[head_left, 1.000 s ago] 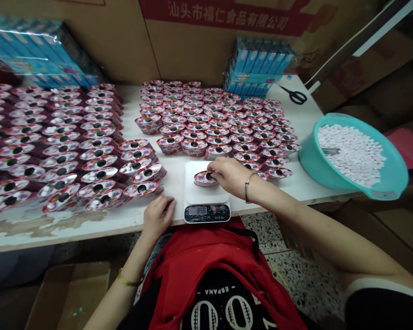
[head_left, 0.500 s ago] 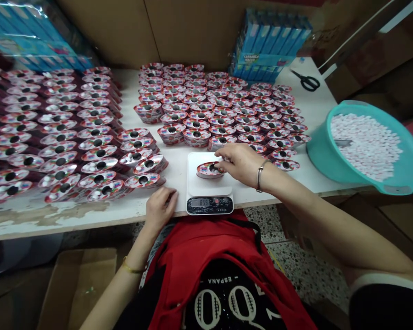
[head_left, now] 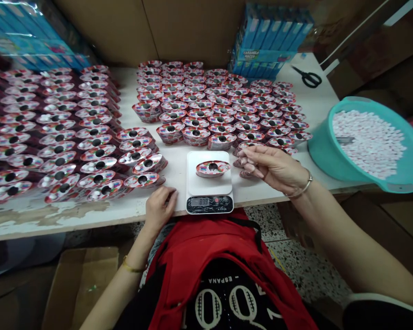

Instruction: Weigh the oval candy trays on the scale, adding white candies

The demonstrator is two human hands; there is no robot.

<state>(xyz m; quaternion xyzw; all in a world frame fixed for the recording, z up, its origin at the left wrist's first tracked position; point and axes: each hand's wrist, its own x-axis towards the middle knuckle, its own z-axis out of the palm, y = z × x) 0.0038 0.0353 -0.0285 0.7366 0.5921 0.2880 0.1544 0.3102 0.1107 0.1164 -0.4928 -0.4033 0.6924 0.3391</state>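
The packet (head_left: 212, 171) stands upright near the middle of the frame, on the white plate of the scale (head_left: 192, 184), its oval top facing me with a dark round hole in it. I'd expect it to be light, its printed walls thin and giving, and a bit slick where they shine. A hard squeeze would likely buckle it, so I'd take it softly by the two long sides, just under the rim, clear of the hole, keeping it level so nothing spills.

My right hand (head_left: 270, 170) is in the air just to the right of it, apart from it, thumb and forefinger tips together; I can't tell whether they pinch anything small. My left hand (head_left: 161, 205) rests at the edge of the surface (head_left: 175, 167), fingers loosely curled; whether they close on anything, I can't tell.
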